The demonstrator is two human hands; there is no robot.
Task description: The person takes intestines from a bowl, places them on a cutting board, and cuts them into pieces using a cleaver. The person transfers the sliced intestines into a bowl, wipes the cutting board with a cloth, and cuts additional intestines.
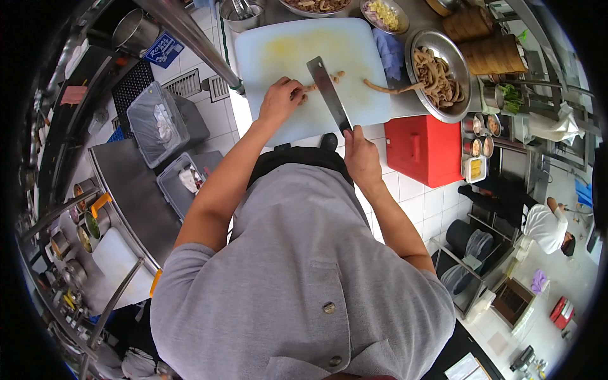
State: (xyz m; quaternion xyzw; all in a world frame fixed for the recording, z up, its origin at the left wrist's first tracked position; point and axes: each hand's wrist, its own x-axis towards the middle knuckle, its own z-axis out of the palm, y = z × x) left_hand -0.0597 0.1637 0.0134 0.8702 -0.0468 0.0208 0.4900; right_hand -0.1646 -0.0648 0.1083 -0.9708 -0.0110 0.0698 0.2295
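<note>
My right hand (362,155) is closed round the handle of a cleaver (329,92), its blade lying across the middle of the white cutting board (272,69). Left of the blade, my left hand (282,100) has its fingers curled down on a brown strip of food (310,87), partly hidden by them. Small cut pieces (337,76) rest just beyond the blade. Another long brown strip (386,89) runs from the board's right side up over the rim of a steel bowl (468,95), which holds a heap of similar strips (437,76).
A blue cloth (388,52) lies between board and bowl. Behind stand a bowl of yellow chopped food (383,15) and a steel pot (244,22). Bamboo steamers (491,60) are at the right, a red box (423,151) below. Another person (546,227) is far right.
</note>
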